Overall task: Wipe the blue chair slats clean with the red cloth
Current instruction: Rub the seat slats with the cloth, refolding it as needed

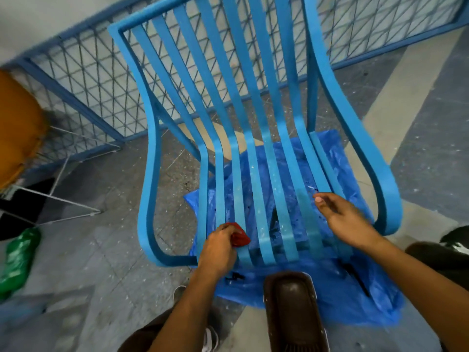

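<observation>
A blue slatted chair (256,138) stands in front of me, its seat slats dusty with pale specks. My left hand (219,246) is shut on a small red cloth (239,236), pressed against the left seat slats near the front edge. My right hand (347,219) hovers over the right seat slats with fingers apart and holds nothing; its fingertips are close to a slat.
A blue plastic sheet (337,301) lies on the floor under the chair. A dark brown tray (291,308) sits just in front of the seat. A blue mesh railing (83,80) runs behind. A green bag (17,257) and a wire rack (63,199) are at left.
</observation>
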The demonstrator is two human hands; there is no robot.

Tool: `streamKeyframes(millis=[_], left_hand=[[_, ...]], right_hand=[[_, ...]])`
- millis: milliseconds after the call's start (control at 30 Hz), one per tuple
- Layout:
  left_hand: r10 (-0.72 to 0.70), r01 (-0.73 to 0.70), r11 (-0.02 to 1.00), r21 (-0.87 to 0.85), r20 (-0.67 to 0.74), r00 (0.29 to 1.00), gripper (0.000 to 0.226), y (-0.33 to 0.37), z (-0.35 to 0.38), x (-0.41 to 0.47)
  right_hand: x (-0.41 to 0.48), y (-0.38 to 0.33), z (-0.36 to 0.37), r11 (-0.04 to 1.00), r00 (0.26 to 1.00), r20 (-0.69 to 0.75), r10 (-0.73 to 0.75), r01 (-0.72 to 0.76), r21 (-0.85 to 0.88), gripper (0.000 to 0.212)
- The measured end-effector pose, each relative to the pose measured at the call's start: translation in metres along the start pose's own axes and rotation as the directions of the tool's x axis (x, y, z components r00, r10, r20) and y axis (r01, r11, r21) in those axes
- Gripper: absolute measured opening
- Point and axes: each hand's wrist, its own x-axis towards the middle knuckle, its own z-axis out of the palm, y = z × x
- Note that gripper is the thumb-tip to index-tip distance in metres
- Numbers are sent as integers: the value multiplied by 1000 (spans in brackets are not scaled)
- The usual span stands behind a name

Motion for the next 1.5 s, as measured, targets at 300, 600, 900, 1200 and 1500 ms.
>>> streamKeyframes(millis=[300,600,900,1200,1500], left_hand=[[-72,96,989,109,-206,976,65,34,8,2],[-232,238,971,19,-166,959,39,43,3,-5],[-354,368,929,-32,-360,863,39,98,68,-23],[-320,283,944,-171,-256,912,38,127,93,-6],[-419,418,902,-111,-467,779,40,97,72,-11]], right_hand=[[4,-6,-7,993,998,55,17,-10,-120,43],[14,-6,-12,982,995,67,79,-66,-176,52],[7,-20,-12,975,986,97,138,-118,-189,53],[5,-27,-20,980,982,88,166,-154,-129,54],[6,-29,-21,983,981,106,164,-154,-99,55]])
